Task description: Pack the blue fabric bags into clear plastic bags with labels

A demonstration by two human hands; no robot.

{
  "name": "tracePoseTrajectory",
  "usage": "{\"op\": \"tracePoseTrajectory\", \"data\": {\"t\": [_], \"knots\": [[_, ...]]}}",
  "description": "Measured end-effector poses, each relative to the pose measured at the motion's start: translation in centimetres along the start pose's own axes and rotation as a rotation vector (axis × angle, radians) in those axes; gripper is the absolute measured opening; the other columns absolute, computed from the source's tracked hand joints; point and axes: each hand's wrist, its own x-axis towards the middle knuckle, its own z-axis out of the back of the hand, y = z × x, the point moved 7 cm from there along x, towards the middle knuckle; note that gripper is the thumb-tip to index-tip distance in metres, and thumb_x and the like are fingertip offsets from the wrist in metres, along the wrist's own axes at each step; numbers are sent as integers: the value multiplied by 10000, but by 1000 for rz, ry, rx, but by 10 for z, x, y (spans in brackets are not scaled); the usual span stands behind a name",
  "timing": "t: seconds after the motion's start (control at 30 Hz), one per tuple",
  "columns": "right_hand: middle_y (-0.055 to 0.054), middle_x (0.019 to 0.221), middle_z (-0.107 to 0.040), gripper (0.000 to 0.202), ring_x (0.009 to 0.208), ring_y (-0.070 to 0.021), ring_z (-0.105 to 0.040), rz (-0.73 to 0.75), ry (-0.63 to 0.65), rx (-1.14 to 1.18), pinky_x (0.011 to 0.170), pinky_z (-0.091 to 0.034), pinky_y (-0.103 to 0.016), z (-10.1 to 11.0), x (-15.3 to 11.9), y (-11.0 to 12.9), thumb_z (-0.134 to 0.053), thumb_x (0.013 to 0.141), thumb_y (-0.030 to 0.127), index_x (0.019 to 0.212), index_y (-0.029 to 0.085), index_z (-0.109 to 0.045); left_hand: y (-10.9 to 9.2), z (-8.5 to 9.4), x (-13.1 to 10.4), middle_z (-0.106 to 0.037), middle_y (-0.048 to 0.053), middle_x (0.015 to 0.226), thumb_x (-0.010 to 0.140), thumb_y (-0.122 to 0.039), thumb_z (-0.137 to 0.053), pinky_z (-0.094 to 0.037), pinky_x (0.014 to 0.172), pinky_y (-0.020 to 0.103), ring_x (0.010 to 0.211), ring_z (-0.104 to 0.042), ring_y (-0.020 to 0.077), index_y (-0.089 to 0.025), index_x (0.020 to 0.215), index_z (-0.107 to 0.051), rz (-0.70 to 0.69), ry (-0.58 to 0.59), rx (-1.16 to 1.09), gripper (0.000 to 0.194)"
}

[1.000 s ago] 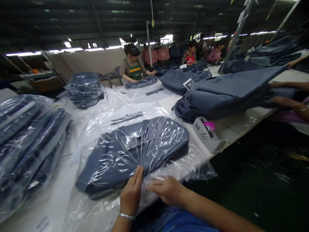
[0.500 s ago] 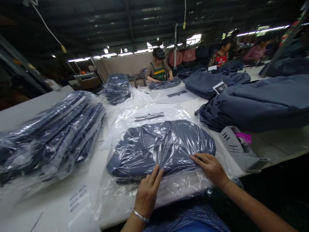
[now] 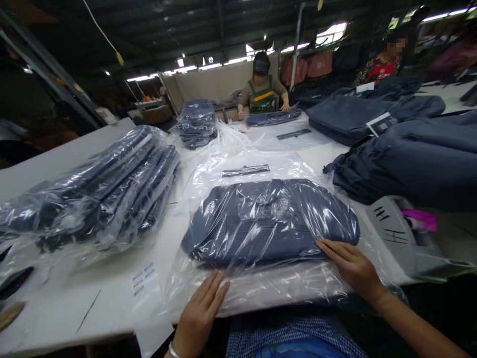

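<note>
We have a dark blue bag (image 3: 272, 223) lying flat in a clear plastic sleeve (image 3: 268, 286) on the white table (image 3: 115, 313), right in front of us and close to the near edge. We judge it to be light to moderate in weight and soft, its fabric likely to sag or fold if we lift it by one end, though the panel looks smooth enough to hold its outline while it lies flat. The sleeve seems thin, slippery and easily creased, so we would expect the bag to slide about inside it; the safer hold, to our mind, is from below at both ends, taking fabric and film together, since loose film pinched alone could stretch or tear. Our two hands are well apart and neither is clenched. The left hand (image 3: 203, 311) lies palm down with its fingers extended, fingertips on the slack film just below the bag's lower left part. The right hand (image 3: 354, 268) reaches in from the other side, fingers nearly straight, the tips touching the film over the bag's lower right edge; we cannot tell where its thumb sits or whether it nips any plastic
</note>
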Motion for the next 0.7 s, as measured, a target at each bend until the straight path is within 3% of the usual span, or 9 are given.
{"op": "tracePoseTrajectory", "data": {"t": [0.13,0.2,0.27,0.33,0.4,0.47,0.53,0.6,0.7], "knots": [[-44,1394,-563,684,1147,-218,-586,12,4,30,982,-487,-400,4,1,1,-352,896,-5,1520,268,-285,-3,34,8,-658,70,1269,874,-75,-459,-562,881,252,1118,-642,159,-189,1292,-573,26,7,-247,448],[-38,1393,-565,708,1145,-218,-592,3,3,38,976,-498,-405,5,3,2,-345,874,-22,1516,271,-294,13,57,31,-667,66,1252,876,-168,-524,-562,870,252,1092,-650,156,-203,1316,-550,78,-39,-353,442],[-38,1392,-566,719,1140,-218,-598,-6,1,43,969,-509,-410,7,6,2,-345,861,-31,1512,270,-305,38,65,57,-642,60,1292,888,-226,-548,-529,959,316,1172,-608,185,-230,1357,-511,152,-107,-354,471],[-41,1391,-567,718,1150,-217,-596,-9,1,51,973,-516,-415,10,7,3,-340,860,-37,1509,268,-311,63,46,75,-552,71,1405,902,-302,-559,-442,1076,430,1305,-501,244,-247,1414,-445,230,-95,-258,528],[-45,1398,-560,696,1185,-217,-580,-19,12,60,999,-512,-420,14,5,3,-344,874,-30,1505,262,-322,81,1,78,-420,101,1509,904,-407,-553,-346,1124,547,1400,-366,319,-243,1461,-375,261,15,-172,607],[-48,1404,-554,657,1226,-213,-560,-29,31,66,1036,-494,-419,19,0,2,-362,896,-10,1496,257,-345,89,-47,67,-390,111,1526,933,-412,-496,-357,1107,549,1404,-357,325,-255,1467,-365,257,77,-171,571],[-50,1405,-553,616,1260,-214,-539,-31,52,57,1057,-479,-420,25,-11,1,-385,907,3,1470,255,-400,94,-79,50,-346,115,1550,954,-374,-452,-330,1124,541,1413,-344,313,-261,1475,-348,289,65,-182,544],[-58,1387,-570,564,1255,-225,-545,-53,56,20,1030,-495,-423,31,-27,-1,-414,906,8,1408,250,-497,97,-92,38,-304,107,1571,962,-361,-426,-297,1143,542,1429,-315,305,-272,1491,-311,311,51,-195,549],[-65,1294,-643,489,1158,-234,-611,-120,69,-32,947,-533,-417,45,-49,0,-452,880,6,1276,240,-621,97,-85,34,-232,101,1599,922,-467,-481,-273,1148,569,1455,-238,339,-283,1504,-274,239,71,-226,645]]}}
